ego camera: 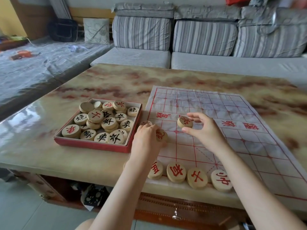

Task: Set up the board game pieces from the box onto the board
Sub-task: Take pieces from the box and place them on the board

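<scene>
Over the white, red-gridded paper board, right hand pinches a round wooden red-lettered piece, left hand grips a second disc; each should sit centred on a crossing.

One red box, one paper board, at least seven pieces outside the box, many more inside

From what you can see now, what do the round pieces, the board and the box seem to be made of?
The round pieces look like pale wood, matte: thick discs with painted characters. The board seems thin paper or plastic sheet: it lies creased and wrinkled. The box is probably cardboard: thin red walls, pale inside.
</scene>
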{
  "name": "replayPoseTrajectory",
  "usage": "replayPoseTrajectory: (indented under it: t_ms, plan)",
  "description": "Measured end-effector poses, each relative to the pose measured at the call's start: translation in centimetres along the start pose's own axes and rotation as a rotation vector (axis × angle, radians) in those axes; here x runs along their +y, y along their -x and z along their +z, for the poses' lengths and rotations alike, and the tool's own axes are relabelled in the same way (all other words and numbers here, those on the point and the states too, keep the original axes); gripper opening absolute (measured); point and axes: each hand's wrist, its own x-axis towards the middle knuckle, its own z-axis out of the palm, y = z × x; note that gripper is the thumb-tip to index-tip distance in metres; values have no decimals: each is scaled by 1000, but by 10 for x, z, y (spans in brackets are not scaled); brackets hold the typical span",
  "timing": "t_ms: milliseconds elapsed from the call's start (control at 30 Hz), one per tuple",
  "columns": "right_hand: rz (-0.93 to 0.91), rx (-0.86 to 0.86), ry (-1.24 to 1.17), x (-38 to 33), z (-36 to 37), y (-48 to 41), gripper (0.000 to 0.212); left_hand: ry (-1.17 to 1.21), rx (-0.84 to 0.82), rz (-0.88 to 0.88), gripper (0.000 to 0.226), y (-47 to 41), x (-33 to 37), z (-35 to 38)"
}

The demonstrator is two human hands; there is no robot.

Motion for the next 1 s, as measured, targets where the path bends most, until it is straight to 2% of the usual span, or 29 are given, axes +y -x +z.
replayPoseTrajectory:
  t_ms: [100, 233, 400, 533, 800, 1000]
  plan:
    - [18, -14, 32, 5, 1, 0, 52, -12, -53, -17, 52, 0, -4, 2]
    - [32, -32, 67, 7, 9, -1, 52, 14, -33, 6, 57, 1, -5, -3]
    - [53, -49, 157, 5, 19, -4, 54, 187, 76, -28, 45, 6, -10, -24]
    - [58, -64, 222, 1, 17, 0, 54, 183, 188, -70, 37, 9, -29, -49]
    - [-49, -207, 27, -41, 21, -2, 42, 57, 405, -324, 41, -14, -92, -81]
    - [-81, -278, -41, -66, 64, -16, 36, 8, 371, -353, 47, -33, -110, -76]
